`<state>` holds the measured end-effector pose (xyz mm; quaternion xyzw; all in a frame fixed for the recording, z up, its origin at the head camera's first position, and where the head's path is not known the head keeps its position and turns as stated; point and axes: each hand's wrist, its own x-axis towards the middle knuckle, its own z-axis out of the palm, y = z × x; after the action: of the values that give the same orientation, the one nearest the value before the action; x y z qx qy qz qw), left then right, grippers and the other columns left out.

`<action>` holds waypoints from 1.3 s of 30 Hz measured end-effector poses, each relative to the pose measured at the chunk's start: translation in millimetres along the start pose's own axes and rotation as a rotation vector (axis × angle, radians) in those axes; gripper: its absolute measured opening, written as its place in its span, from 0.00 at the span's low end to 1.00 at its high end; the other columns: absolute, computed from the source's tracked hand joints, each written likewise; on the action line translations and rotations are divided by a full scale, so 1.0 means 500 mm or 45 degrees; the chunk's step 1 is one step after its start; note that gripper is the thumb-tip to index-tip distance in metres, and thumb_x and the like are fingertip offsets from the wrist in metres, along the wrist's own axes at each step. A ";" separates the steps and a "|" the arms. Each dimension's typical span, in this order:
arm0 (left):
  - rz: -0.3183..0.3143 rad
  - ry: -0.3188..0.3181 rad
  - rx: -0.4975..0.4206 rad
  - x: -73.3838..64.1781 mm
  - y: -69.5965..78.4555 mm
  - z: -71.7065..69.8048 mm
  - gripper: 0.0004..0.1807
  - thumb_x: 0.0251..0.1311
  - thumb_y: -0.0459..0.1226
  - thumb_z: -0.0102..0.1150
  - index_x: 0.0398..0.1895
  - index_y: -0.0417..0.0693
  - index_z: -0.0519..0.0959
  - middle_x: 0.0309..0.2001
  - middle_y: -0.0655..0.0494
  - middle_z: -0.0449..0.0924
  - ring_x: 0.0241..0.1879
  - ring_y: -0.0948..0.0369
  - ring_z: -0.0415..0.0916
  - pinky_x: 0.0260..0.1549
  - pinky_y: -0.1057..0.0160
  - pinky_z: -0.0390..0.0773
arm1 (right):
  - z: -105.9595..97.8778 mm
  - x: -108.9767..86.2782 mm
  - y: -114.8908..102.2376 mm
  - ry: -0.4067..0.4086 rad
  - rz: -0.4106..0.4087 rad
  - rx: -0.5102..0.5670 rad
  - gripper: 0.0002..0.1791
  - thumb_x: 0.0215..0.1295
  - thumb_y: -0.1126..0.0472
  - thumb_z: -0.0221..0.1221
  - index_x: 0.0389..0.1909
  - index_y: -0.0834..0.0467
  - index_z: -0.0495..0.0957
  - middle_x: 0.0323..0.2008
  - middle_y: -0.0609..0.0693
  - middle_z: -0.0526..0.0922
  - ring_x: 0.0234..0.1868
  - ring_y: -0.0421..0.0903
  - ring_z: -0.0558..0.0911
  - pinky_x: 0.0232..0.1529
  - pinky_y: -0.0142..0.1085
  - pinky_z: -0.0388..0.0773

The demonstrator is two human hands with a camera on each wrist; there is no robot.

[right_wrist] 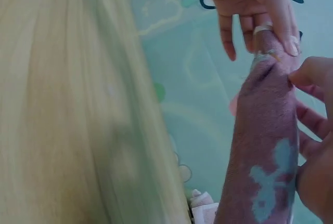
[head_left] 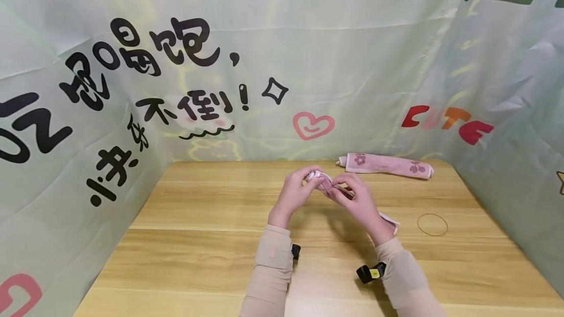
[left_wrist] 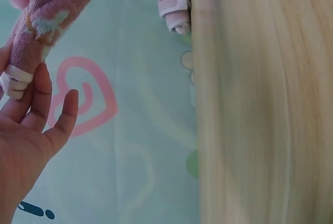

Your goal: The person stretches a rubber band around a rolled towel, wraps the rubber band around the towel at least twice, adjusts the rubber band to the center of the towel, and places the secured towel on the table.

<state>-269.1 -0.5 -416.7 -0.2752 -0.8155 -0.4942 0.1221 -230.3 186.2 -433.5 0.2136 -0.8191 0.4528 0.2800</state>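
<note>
A dusky pink rolled towel (right_wrist: 263,125) with a pale blue pattern is held up above the table between both hands. My left hand (head_left: 293,192) grips its narrow, white-edged end, seen closely in the left wrist view. There, a thin tan rubber band (left_wrist: 31,25) circles the roll a short way from that end. With thumb and fingers my right hand (head_left: 358,202) pinches the towel near the band. The towel's other end reaches back below the right wrist, partly hidden by that arm in the head view.
Another rolled pink towel (head_left: 387,166) with darker flower prints lies along the table's back edge. A loose rubber band (head_left: 432,224) rests on the wooden table (head_left: 198,253), right of the right arm. Printed cloth walls (head_left: 361,72) stand behind and at both sides.
</note>
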 end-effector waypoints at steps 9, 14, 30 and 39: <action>0.036 0.053 0.053 0.001 0.002 0.011 0.08 0.64 0.38 0.61 0.43 0.48 0.83 0.39 0.50 0.86 0.33 0.63 0.78 0.32 0.72 0.77 | 0.002 0.001 0.003 -0.132 -0.111 -0.319 0.10 0.52 0.66 0.66 0.35 0.60 0.77 0.39 0.56 0.81 0.43 0.55 0.78 0.49 0.52 0.76; 0.038 0.070 0.082 0.002 0.007 0.024 0.08 0.62 0.38 0.62 0.42 0.48 0.83 0.36 0.50 0.87 0.28 0.66 0.75 0.27 0.74 0.75 | -0.001 -0.001 0.004 -0.170 -0.138 -0.401 0.10 0.49 0.64 0.66 0.29 0.57 0.73 0.39 0.55 0.78 0.42 0.54 0.75 0.45 0.48 0.74; -0.304 0.256 0.101 0.005 0.010 0.019 0.09 0.59 0.40 0.65 0.40 0.47 0.86 0.35 0.50 0.88 0.25 0.66 0.76 0.23 0.73 0.74 | -0.011 -0.007 0.023 -0.273 -0.360 -0.449 0.09 0.48 0.60 0.68 0.23 0.48 0.75 0.49 0.56 0.74 0.52 0.58 0.69 0.56 0.55 0.63; -0.402 0.283 0.080 0.006 0.016 0.009 0.12 0.56 0.42 0.67 0.39 0.46 0.87 0.35 0.49 0.88 0.28 0.64 0.79 0.25 0.71 0.76 | -0.019 -0.003 0.020 -0.193 -0.297 -0.411 0.08 0.52 0.61 0.68 0.32 0.51 0.79 0.50 0.55 0.76 0.54 0.57 0.71 0.55 0.56 0.65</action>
<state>-266.5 7.4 -411.6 -0.0838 -0.8450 -0.5090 0.1408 -232.7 199.6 -436.7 0.2929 -0.8694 0.2630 0.2986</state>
